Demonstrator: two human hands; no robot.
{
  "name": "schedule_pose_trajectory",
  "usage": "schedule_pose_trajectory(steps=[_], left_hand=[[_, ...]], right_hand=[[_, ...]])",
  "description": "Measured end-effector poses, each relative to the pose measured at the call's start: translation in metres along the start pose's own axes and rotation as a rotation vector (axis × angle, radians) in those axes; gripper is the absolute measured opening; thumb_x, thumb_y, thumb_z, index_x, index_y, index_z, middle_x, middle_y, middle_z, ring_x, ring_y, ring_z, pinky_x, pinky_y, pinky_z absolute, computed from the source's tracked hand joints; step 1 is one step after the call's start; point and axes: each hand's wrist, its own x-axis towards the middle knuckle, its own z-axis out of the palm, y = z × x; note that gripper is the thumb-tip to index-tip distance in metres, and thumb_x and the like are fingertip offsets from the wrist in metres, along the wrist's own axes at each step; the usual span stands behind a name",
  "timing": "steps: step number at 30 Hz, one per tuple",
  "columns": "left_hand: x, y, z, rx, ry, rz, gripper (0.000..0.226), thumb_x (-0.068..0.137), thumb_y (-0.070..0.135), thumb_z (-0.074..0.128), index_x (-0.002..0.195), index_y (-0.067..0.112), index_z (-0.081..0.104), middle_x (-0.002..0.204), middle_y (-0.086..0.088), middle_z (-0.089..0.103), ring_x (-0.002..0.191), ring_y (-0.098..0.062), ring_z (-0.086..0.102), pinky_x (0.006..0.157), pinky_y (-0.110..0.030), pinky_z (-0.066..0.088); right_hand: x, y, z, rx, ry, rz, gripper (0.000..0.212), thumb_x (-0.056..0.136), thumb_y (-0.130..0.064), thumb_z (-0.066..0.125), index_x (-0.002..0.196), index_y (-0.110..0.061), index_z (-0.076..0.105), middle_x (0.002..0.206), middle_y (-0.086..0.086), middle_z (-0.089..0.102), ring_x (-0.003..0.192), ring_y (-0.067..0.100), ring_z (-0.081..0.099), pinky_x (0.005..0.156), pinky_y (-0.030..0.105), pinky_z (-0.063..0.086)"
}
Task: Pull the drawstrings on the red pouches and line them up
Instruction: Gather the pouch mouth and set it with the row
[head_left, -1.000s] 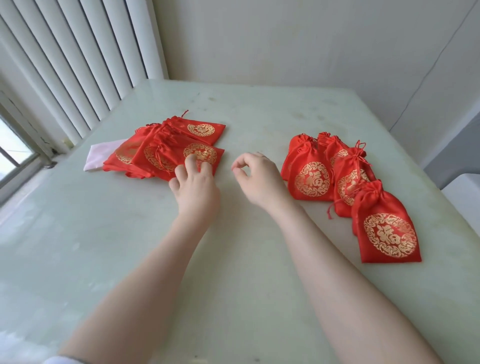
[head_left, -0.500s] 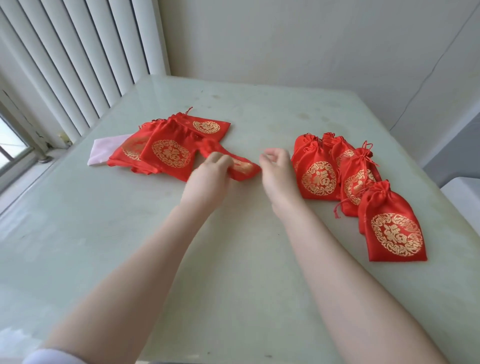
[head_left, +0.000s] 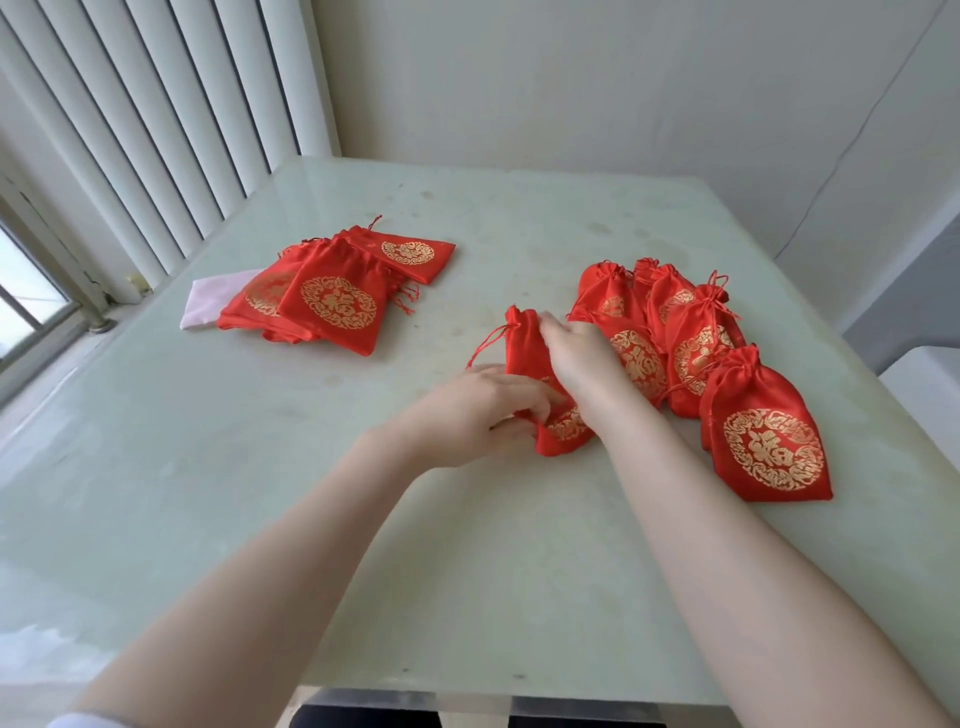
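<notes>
A red pouch (head_left: 524, 348) with a gold emblem lies at the table's middle, its drawstring trailing left. My left hand (head_left: 488, 405) grips its lower part. My right hand (head_left: 582, 358) holds its upper right side; fingers partly hidden. A flat pile of red pouches (head_left: 332, 301) lies at the left. A row of cinched pouches (head_left: 691, 332) runs along the right, the nearest pouch (head_left: 769, 441) at its front end.
The pale green table (head_left: 260, 493) has its front edge close to me. A pink cloth (head_left: 213, 301) pokes out under the left pile. Vertical blinds (head_left: 156, 130) and a window stand at the left, a white wall behind.
My left hand drew one pouch off the left pile and carried it right toward the cinched row. My right hand moved onto it. The camera view shifted closer.
</notes>
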Motion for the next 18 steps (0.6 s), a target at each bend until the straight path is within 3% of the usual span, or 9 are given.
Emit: schedule_pose_trajectory(steps=[3,6,8,10,12,14,16,18], left_hand=[[-0.005,0.004,-0.005,0.097,0.039,0.001,0.011,0.079,0.021,0.057,0.089,0.016,0.057,0.107,-0.002,0.067,0.092,-0.016,0.046,0.086,-0.022,0.033],[-0.012,0.014,-0.012,-0.135,0.121,-0.153,0.027,0.072,0.019,0.054,0.099,0.017,0.05,0.104,-0.002,0.059,0.094,-0.015,0.049,0.085,-0.03,0.041],[-0.012,0.025,-0.017,-0.355,0.228,-0.257,0.038,0.072,0.024,0.053,0.109,0.017,0.044,0.1,0.001,0.056,0.096,-0.013,0.049,0.086,-0.025,0.041],[-0.008,0.031,-0.019,-0.536,0.381,-0.365,0.053,0.082,0.019,0.056,0.129,0.02,0.031,0.093,0.002,0.06,0.092,-0.007,0.054,0.084,-0.02,0.041],[-0.003,0.033,-0.023,-0.561,0.475,-0.489,0.061,0.092,0.011,0.052,0.142,0.021,0.019,0.086,0.004,0.061,0.082,0.002,0.057,0.079,-0.01,0.041],[0.001,0.03,-0.028,-0.402,0.445,-0.566,0.049,0.093,0.011,0.05,0.138,0.019,0.034,0.08,0.008,0.062,0.077,-0.002,0.058,0.069,-0.01,0.041],[0.004,0.025,-0.034,-0.29,0.391,-0.63,0.03,0.09,0.013,0.052,0.12,0.016,0.054,0.075,0.007,0.062,0.073,-0.008,0.059,0.061,-0.019,0.04],[0.006,0.02,-0.039,-0.312,0.394,-0.68,0.014,0.088,0.014,0.056,0.102,0.014,0.061,0.07,0.005,0.062,0.059,0.002,0.055,0.057,-0.021,0.041]], right_hand=[[-0.007,0.002,-0.001,0.135,0.038,-0.034,0.036,0.095,-0.032,0.041,0.072,-0.011,0.058,0.069,0.007,0.054,0.068,0.019,0.047,0.064,0.032,0.035],[-0.02,-0.001,-0.008,0.38,0.023,-0.096,0.021,0.091,-0.025,0.054,0.076,-0.013,0.06,0.073,0.009,0.056,0.07,0.018,0.05,0.067,0.033,0.041],[-0.027,-0.004,-0.012,0.503,0.009,-0.156,0.008,0.091,-0.014,0.056,0.083,-0.015,0.06,0.082,0.005,0.064,0.077,0.017,0.059,0.074,0.033,0.049],[-0.035,-0.008,-0.015,0.547,-0.022,-0.223,0.009,0.091,-0.008,0.055,0.09,-0.016,0.06,0.085,0.002,0.066,0.08,0.015,0.062,0.078,0.029,0.051],[-0.04,-0.012,-0.017,0.551,-0.057,-0.276,0.01,0.091,-0.006,0.054,0.091,-0.015,0.06,0.085,0.002,0.066,0.08,0.014,0.062,0.078,0.027,0.051],[-0.044,-0.013,-0.016,0.532,-0.075,-0.308,0.012,0.091,-0.006,0.054,0.09,-0.016,0.06,0.084,0.0,0.066,0.079,0.012,0.062,0.077,0.026,0.051],[-0.044,-0.014,-0.015,0.501,-0.06,-0.325,0.013,0.091,-0.006,0.055,0.09,-0.019,0.059,0.086,-0.001,0.066,0.082,0.01,0.062,0.08,0.026,0.051],[-0.04,-0.017,-0.013,0.475,-0.034,-0.332,0.016,0.091,-0.005,0.054,0.091,-0.021,0.057,0.089,-0.002,0.065,0.084,0.009,0.061,0.083,0.026,0.05]])
